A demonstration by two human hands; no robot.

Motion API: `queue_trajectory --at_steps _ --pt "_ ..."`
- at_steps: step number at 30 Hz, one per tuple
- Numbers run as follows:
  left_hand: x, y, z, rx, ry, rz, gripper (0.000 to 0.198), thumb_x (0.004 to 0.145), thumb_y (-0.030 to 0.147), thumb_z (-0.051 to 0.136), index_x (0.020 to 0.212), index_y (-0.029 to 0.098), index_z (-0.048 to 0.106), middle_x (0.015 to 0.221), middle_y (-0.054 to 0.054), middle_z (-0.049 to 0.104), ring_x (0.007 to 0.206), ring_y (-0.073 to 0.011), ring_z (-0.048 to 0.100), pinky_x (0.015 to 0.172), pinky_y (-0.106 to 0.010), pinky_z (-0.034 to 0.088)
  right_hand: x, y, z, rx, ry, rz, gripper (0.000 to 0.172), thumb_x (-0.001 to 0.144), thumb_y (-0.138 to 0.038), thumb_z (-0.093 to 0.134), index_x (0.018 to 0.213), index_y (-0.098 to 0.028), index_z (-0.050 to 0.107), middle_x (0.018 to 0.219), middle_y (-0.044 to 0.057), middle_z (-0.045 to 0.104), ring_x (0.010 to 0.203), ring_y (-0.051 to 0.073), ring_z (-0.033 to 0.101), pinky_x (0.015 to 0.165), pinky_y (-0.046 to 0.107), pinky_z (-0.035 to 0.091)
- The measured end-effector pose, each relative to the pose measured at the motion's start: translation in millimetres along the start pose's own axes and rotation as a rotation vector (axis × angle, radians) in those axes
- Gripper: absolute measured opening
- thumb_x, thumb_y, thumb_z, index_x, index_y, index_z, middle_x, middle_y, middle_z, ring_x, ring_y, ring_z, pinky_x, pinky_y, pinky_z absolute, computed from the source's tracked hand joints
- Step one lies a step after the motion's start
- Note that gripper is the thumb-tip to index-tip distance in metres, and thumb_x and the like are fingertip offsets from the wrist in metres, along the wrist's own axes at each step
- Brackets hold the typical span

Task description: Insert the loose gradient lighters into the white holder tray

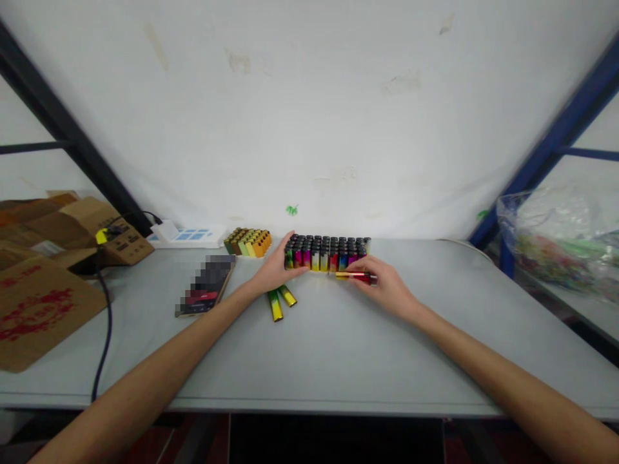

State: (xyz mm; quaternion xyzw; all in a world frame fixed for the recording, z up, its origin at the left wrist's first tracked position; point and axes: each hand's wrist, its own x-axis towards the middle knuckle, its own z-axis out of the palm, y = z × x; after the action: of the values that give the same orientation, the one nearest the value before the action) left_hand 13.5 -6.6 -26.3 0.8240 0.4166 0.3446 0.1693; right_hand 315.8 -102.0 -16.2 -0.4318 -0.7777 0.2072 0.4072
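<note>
Two hands at the block of lighters (329, 251), mid-frame: left hand (273, 274), fingers together, braces its left end; right hand (387, 287) pinches a red lighter (358, 276) lying along the front row, best kept level and square.

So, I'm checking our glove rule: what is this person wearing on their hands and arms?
Nothing visible. The left hand and the right hand are bare, no gloves; both forearms are uncovered to the picture's lower edge, with no sleeve, watch or wristband. Rings are too small to tell.
</note>
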Motion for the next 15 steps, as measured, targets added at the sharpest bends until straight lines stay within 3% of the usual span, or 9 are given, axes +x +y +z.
queue_trajectory --at_steps 6,9,15 --pt "-0.1 -2.0 0.7 0.013 -0.001 -0.009 0.110 0.080 0.054 0.077 0.162 0.016 0.015 0.150 -0.017 0.052 0.137 -0.0331 0.053 0.118 -0.046 0.041 1.5 2.9 3.9 0.529 -0.025 0.286 0.030 0.077 -0.039 0.083 0.097 -0.019 0.072 0.100 0.005 0.073 0.090 0.020 0.067 0.082 0.033 0.051" --pt "-0.4 0.6 -0.1 0.013 -0.005 -0.007 0.108 0.081 0.052 0.077 0.162 0.017 0.015 0.151 -0.016 0.051 0.138 -0.0328 0.052 0.119 -0.046 0.040 0.8 0.0 2.9 0.612 -0.069 0.346 0.031 0.076 -0.039 0.085 0.098 -0.019 0.075 0.095 0.004 0.073 0.087 0.018 0.065 0.082 0.033 0.050" --pt "-0.4 1.4 -0.3 0.016 -0.004 -0.002 0.108 0.081 0.052 0.076 0.162 0.018 0.014 0.155 -0.016 0.046 0.143 -0.0330 0.047 0.121 -0.046 0.036 -0.1 -1.2 0.3 0.617 -0.135 0.332 0.034 0.081 -0.047 0.080 0.101 -0.019 0.076 0.095 0.005 0.072 0.088 0.020 0.064 0.086 0.035 0.050"
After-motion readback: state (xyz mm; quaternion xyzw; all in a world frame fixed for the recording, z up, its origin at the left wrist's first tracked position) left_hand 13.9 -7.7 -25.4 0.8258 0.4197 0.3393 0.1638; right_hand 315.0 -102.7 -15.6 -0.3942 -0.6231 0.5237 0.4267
